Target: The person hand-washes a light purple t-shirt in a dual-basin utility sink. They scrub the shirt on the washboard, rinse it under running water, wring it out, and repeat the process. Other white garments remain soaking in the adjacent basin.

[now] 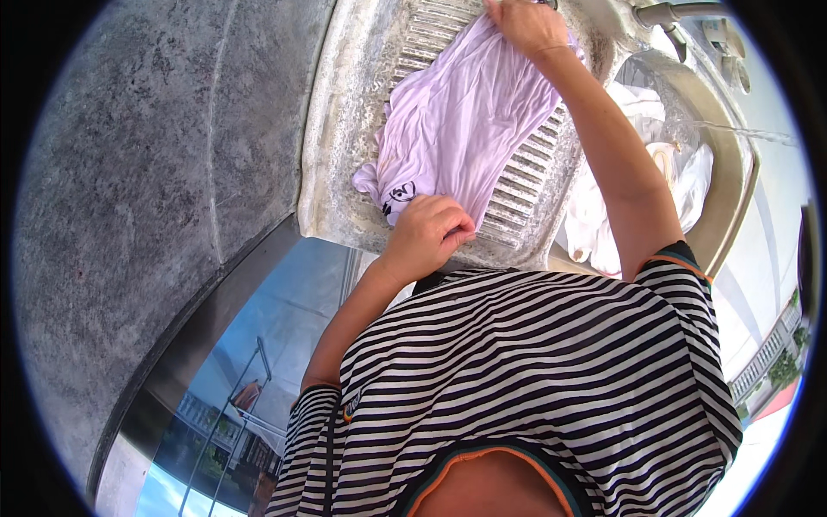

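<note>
Both hands on lilac garment [465, 129], washboard [525, 185].

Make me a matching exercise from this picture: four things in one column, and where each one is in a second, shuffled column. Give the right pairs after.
Things:
1. left hand
2. right hand
3. pale lilac garment
4. white laundry

Places:
A. in the sink basin to the right of the ridges
B. gripping the garment's far end, at the top of the washboard
C. pinching the garment's near edge, close to the striped shirt
D. spread over the ribbed stone washboard

Pairs: 1-C, 2-B, 3-D, 4-A
</note>
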### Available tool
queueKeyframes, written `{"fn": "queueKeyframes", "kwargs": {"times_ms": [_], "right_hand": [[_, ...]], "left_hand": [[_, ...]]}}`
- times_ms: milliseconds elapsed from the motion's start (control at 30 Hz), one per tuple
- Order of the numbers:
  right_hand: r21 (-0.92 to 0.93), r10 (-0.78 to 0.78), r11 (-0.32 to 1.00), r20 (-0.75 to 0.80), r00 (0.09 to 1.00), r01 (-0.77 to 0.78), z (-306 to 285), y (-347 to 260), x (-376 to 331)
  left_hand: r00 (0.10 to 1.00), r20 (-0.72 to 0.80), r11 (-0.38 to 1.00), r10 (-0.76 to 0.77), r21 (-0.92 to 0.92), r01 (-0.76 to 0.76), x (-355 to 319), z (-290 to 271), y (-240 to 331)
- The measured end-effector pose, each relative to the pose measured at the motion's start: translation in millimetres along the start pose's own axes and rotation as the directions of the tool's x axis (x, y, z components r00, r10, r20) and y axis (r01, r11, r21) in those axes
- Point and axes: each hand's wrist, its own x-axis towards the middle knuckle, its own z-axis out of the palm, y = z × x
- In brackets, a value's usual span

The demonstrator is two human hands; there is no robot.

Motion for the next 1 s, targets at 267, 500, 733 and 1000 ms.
{"fn": "queueKeyframes", "kwargs": {"times_ms": [267, 500, 733, 1000], "right_hand": [[-0.148, -0.632, 0.758, -0.406, 0.660, 0.635, 40.1, -77.9, -60.2], [0.188, 0.004, 0.982, -0.170, 0.985, 0.028, -27.5, 68.9, -20.2], [0.338, -0.062, 0.937, -0.095, 0.994, 0.090, -9.9, 77.9, -132.4], [0.168, 0.005, 0.984, -0.311, 0.950, 0.050, -14.8, 66.6, -45.5]], "left_hand": [[0.998, -0.016, 0.979, 0.061, 0.194, -0.056, 0.4, 9.4, -5.9], [0.938, -0.228, 0.903, -0.261, -0.401, 0.154, -2.6, 0.2, -3.2], [0.581, -0.612, 0.823, -0.536, -0.531, 0.200, 36.9, -34.5, -39.9], [0.940, -0.327, 0.775, 0.095, 0.617, 0.136, 66.1, -9.0, -24.6]]}}
